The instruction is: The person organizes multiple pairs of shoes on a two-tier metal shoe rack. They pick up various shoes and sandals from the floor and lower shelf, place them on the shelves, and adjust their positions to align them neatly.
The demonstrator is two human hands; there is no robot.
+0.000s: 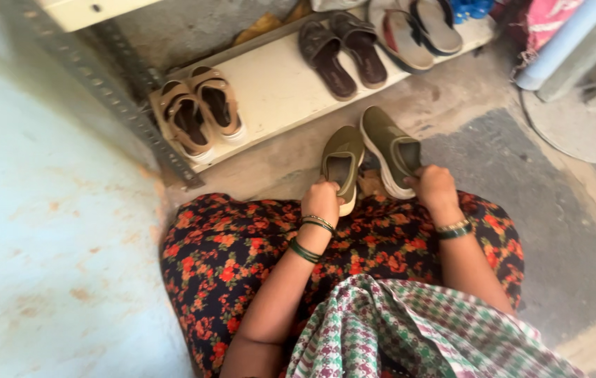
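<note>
**A:** Head view, entry one. Count the footwear for me.

**B:** Two olive slip-on shoes on the concrete floor [522, 182], soles down, toes pointing away from the person. The left olive shoe [343, 157] and the right olive shoe [390, 147] sit side by side, nearly touching, just in front of the person's knees and just short of the shelf.

**A:** Hands?

**B:** Left hand [322, 201] is curled closed over the heel rim of the left olive shoe, fingers gripping it. Right hand [434, 187] is folded over the heel opening of the right olive shoe, fingers tucked toward the inside; grip looks firm, though the fingertips are hidden, so I can't tell how deep they go.

**A:** The shelf?

**B:** One low cream shelf board [277, 91] on a perforated metal frame [102, 91]. On it: one pair of tan strapped sandals [202, 110] at the near-left end, two items; one pair of dark brown sandals [343, 52] further along, two items; one pair of grey flip-flops [417, 28] at the far end, two items, partly cropped by the frame edge. That makes six on the board, eight with the olive pair.

**A:** Wrists?

**B:** Bangles on both wrists. Left wrist bangles [312, 238] number at least three, green and gold. Right wrist bangles [454, 229] are stacked together, so the count is unclear.

**A:** Clothing?

**B:** Dark floral skirt [221, 259], checked green-and-white cloth [410, 336] nearest the camera.
</note>
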